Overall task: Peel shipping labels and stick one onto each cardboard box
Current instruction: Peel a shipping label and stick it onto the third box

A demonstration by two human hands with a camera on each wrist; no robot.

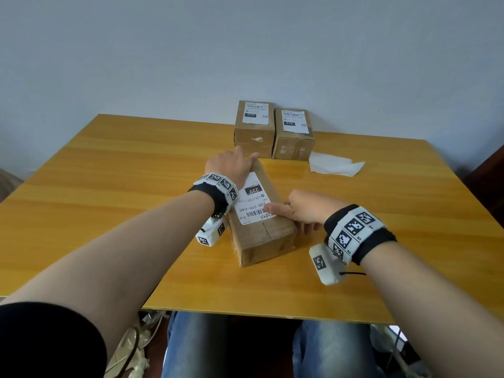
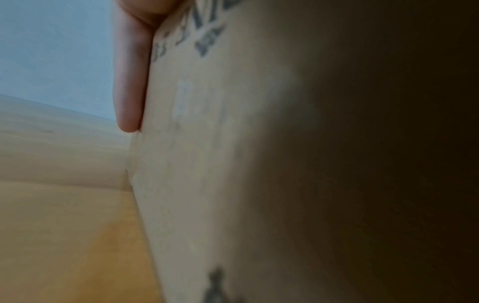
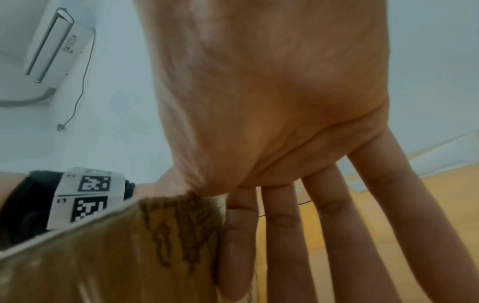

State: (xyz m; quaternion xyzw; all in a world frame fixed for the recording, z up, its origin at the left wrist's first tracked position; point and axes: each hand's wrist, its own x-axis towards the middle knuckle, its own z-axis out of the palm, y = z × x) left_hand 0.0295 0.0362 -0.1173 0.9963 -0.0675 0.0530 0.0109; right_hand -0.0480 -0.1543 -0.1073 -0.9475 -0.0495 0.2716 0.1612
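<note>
1. Cardboard is under both your hands: your right hand (image 1: 305,210) has its thumb laid flat on the near right edge of the label (image 1: 252,199), while its fingers (image 3: 285,235) run straight and close together down the long box's right side. They are not curled round anything.
2. Your left hand (image 1: 231,165) rests on the far left end of the long box (image 1: 261,222); one straight finger (image 2: 129,92) lies flat against the left side. The rest of that hand's fingers I cannot tell from these views.
3. Judging by its look, the label is thin, limp paper with a sticky back. Smooth it from the middle outward with a flat thumb so no crease sets.
4. That long box lies at the middle of the table (image 1: 109,186), slightly skewed. It looks stiff and probably light, so it may slide on the smooth wood; hold it by its two long sides, as now.
5. Far off, against the wall, stand two small boxes (image 1: 255,129), (image 1: 294,135), each already labelled on top.
6. Just right of them lie white backing sheets (image 1: 334,166), loose and easily blown about.
</note>
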